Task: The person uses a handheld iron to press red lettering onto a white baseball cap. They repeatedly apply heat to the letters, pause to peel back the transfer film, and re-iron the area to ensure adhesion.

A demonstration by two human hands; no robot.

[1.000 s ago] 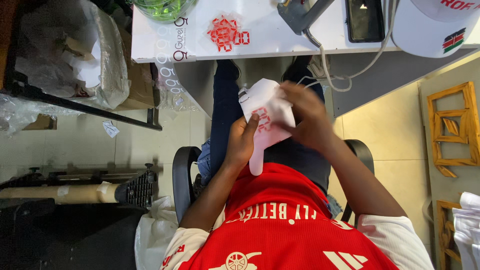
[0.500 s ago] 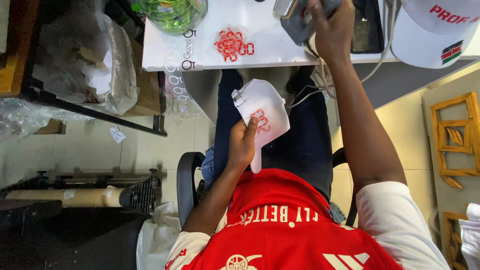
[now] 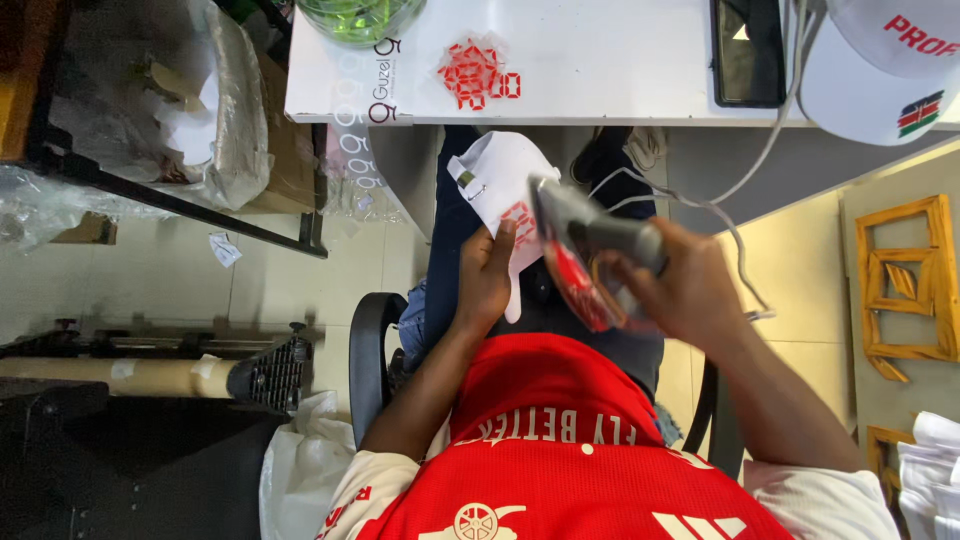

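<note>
Over the lap, just near of the white table [image 3: 600, 70], the left hand [image 3: 487, 285] pinches a light, floppy white cap [image 3: 495, 185] by its edge while the right hand [image 3: 690, 295] wraps the handle of a heavy, rigid corded iron [image 3: 580, 250].

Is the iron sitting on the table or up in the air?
Up in the air. The right hand holds the iron by its handle, lifted beside the white cap in the left hand, below the table.

Iron [image 3: 585, 255]: motion-blurred; its handle is hidden inside the right hand [image 3: 680, 290].
White cap [image 3: 505, 190]: partly covered by the iron and left hand [image 3: 487, 275].
Green bowl [image 3: 360, 15]: cut off at the bench's far edge.
</note>
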